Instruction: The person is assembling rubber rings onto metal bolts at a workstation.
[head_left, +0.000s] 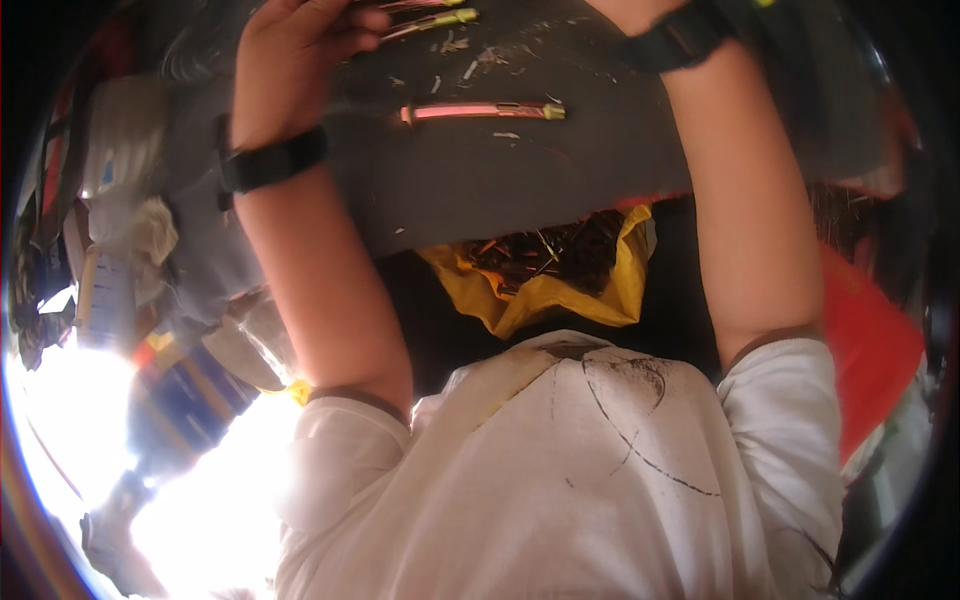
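Note:
At the top left is my left hand point(298, 32), partly cut off by the frame's upper edge. Its visible fingers are loosely bent and a little apart, with nothing seen between them. Just right of those fingertips lie slim pinkish pieces with yellow-green ends point(432, 24). Of my right hand point(632, 10) only the wrist side shows at the upper edge; its fingers are out of the frame. Between my forearms a single slim copper-pink metal piece point(470, 112) with a yellowish end lies on the dark work surface point(560, 170), touched by neither hand.
A yellow bag point(565, 300) sits open at my lap below the surface's near edge, full of many thin dark and coppery pieces point(540, 250). Pale scraps point(485, 62) litter the surface. Red material point(868, 345) is at right; a blue-and-yellow packet point(195, 395) lies at left.

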